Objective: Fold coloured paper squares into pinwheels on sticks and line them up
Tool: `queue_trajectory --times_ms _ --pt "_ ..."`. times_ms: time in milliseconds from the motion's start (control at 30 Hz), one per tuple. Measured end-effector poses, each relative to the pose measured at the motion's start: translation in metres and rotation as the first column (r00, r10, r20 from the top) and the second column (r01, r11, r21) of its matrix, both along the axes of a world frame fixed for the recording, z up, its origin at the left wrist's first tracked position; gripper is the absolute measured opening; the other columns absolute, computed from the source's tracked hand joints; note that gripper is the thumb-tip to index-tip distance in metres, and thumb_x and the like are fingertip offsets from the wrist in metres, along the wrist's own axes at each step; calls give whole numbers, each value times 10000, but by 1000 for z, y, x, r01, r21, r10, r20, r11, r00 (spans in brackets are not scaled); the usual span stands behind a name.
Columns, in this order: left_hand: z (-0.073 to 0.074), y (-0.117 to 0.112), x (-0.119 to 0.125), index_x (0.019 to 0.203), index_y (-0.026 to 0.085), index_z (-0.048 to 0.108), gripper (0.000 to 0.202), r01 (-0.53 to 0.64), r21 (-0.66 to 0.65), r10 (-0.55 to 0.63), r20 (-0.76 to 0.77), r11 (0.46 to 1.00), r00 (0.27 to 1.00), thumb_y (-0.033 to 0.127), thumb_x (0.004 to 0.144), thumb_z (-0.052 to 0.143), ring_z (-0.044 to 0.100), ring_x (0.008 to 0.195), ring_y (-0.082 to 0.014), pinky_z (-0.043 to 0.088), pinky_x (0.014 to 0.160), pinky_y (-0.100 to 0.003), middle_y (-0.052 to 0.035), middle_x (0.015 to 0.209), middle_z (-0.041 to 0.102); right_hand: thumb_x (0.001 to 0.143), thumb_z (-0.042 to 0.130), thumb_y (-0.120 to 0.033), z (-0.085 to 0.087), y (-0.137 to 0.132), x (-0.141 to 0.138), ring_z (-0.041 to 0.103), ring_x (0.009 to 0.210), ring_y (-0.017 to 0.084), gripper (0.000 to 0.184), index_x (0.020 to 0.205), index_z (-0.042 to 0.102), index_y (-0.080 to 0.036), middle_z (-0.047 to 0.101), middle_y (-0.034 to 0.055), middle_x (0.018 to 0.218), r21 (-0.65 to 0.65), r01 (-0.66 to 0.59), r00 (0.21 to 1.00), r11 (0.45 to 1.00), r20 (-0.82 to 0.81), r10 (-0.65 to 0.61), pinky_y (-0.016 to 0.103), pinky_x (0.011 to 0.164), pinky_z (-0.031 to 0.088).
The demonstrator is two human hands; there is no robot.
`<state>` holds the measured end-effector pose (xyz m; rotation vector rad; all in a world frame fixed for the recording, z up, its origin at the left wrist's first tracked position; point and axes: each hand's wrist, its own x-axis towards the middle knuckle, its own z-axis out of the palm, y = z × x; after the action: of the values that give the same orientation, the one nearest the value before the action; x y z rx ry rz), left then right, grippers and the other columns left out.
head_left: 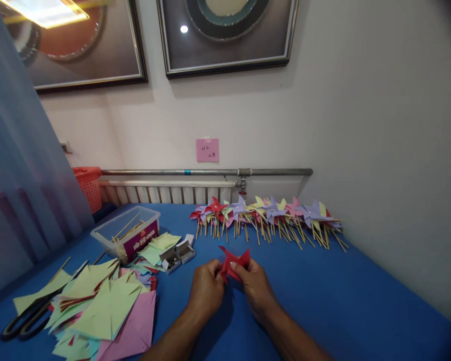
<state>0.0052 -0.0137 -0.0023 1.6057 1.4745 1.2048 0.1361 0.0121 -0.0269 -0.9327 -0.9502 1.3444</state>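
A red paper pinwheel (242, 260) is held up between my two hands over the blue table, its points folded in to the middle. My right hand (256, 288) pinches it, with the thumb pressed near a small pale dot at the centre. My left hand (207, 283) is closed at the pinwheel's left edge, its fingertips partly hidden behind the paper. Left of my hands, two small open boxes (170, 260) stand on the table, at least one with small metal pins inside.
Cut paper squares (105, 306) are heaped at the left, with black-handled scissors (33, 313) beside them. Behind stands a clear plastic tub (105, 235) with wooden sticks. Finished pinwheels (274, 210) on sticks lie in a row at the back. A red basket (92, 193) is at the far left.
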Motion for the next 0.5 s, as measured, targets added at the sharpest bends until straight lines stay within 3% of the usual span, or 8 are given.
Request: queue_trajectory --times_ms 200,500 --pt "0 0 1 689 166 646 207 -13 14 13 -45 1000 999 64 771 485 523 607 -129 320 589 -224 6 632 629 650 809 -332 -2 2 0 629 658 183 270 839 717 -161 746 40 765 -3 17 1000 1000 3 -17 296 660 493" --pt "-4 -1 2 704 160 642 236 -16 47 20 -85 999 996 47 778 449 530 607 -128 316 583 -224 5 638 637 653 809 -322 -1 2 -1 662 698 203 265 859 735 -172 763 42 797 18 25 1000 1000 -11 -25 300 678 504"
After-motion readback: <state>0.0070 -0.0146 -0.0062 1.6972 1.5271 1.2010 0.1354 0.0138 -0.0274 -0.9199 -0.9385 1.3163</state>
